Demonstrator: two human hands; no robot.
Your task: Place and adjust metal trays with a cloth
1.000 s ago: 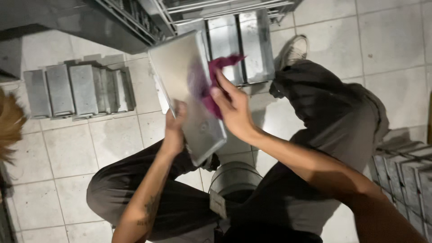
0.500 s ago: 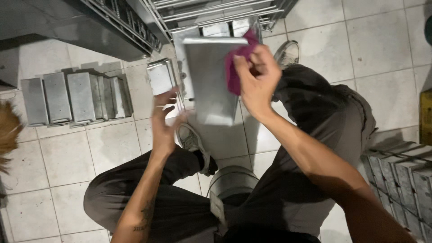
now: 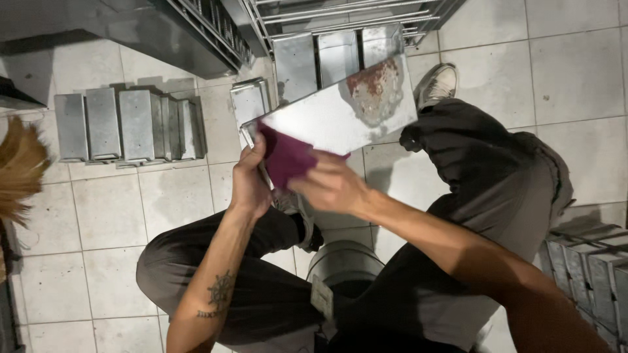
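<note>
Pressing a purple cloth (image 3: 288, 157) against a metal tray (image 3: 327, 117).
My left hand (image 3: 250, 183) grips the tray's edge at 9 o'clock; my right hand (image 3: 333, 186) closes on the cloth, rust patch (image 3: 374, 88) at 2 o'clock.

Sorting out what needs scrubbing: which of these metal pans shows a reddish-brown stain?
The flat metal pan held in both hands, the left hand gripping its edge. A rusty patch marks its far end; the pans on the floor look plain grey.

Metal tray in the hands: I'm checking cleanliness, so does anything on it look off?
Yes. The metal tray, held by the left hand while the right hand presses a purple cloth on it, has a reddish-brown blotchy patch near its far corner; rust or residue, hard to tell.
</note>
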